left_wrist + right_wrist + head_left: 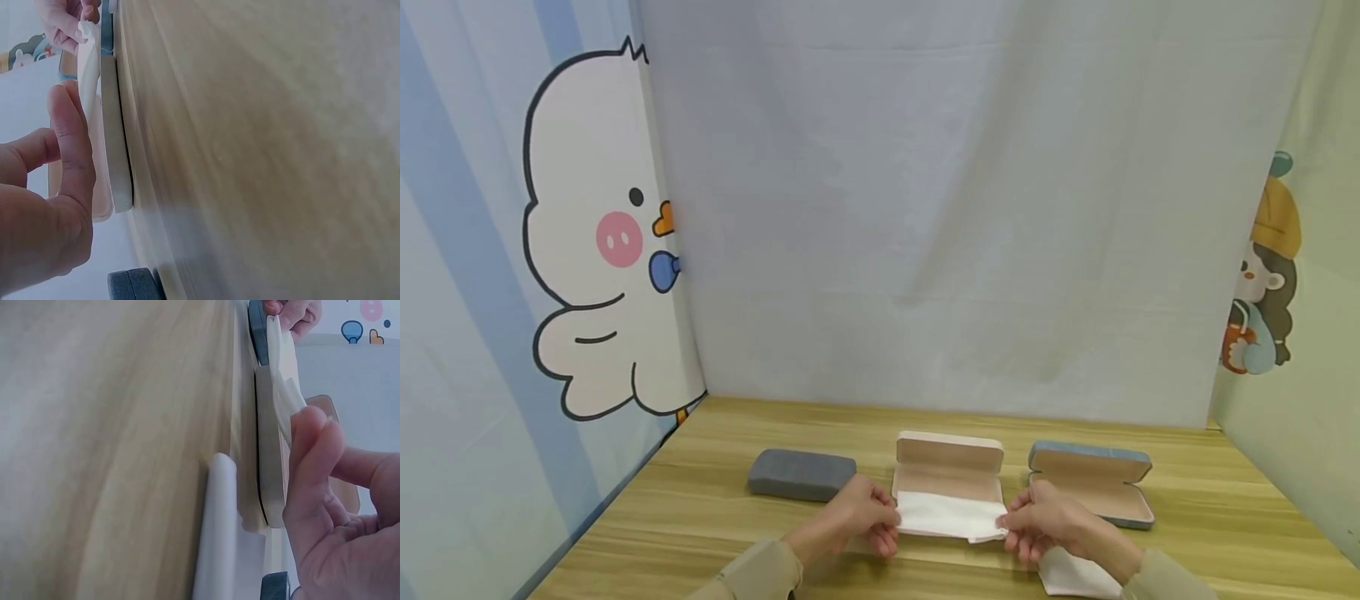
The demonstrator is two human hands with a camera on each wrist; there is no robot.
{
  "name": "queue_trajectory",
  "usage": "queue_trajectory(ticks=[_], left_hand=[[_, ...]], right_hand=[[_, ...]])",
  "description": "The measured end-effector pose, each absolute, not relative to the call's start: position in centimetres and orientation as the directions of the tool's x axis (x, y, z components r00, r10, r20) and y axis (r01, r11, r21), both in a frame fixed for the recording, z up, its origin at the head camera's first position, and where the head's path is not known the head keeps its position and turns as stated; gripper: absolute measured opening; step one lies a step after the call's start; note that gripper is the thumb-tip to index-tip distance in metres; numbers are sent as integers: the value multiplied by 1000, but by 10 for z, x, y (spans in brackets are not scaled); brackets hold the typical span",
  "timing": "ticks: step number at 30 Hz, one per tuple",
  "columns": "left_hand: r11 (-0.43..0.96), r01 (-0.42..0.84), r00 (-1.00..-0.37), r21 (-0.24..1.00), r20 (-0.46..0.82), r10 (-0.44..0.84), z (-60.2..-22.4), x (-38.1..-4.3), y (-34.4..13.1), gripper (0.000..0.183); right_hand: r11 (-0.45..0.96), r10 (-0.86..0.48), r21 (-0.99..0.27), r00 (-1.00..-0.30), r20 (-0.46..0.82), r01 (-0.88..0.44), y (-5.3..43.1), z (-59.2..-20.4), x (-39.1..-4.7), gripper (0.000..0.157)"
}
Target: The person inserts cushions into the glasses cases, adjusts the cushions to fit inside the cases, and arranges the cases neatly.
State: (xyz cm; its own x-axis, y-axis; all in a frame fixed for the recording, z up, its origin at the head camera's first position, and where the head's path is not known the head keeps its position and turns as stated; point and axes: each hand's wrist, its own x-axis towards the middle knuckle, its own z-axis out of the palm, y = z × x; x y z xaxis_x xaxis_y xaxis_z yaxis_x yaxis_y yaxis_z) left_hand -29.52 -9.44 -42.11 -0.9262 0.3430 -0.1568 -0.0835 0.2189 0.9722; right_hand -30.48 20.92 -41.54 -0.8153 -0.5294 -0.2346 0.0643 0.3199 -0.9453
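A folded white cloth [947, 515] stretches between my two hands, over the front of an open cream glasses case [950, 450]. My left hand [867, 517] pinches its left end between thumb and fingers. At the other end, my right hand [1045, 521] pinches the cloth's right corner. The right wrist view shows the cloth [284, 387] sagging slightly along the case's rim, its near end between fingertip and thumb. The raised lid of the case stands behind the cloth, which hides much of the case's lower half.
A closed grey glasses case [802, 475] lies left of the cream one. To the right stands an open blue glasses case [1086, 451], partly behind my right hand. Another folded white cloth [1075, 577] lies under my right forearm. A grey curtain [955, 208] hangs behind the wooden table [700, 500].
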Motion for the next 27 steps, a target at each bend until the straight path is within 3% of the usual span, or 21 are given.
queue_trajectory(ticks=[9,27], left_hand=[[252,-63,-929,966,-149,340,-421,-306,-97,5],[230,-28,-939,973,-104,328,-416,-325,-93,7]], right_hand=[[291,-513,-950,-820,-256,115,206,-414,-316,15],[336,-450,-939,-862,-233,79,202,-408,-334,16]])
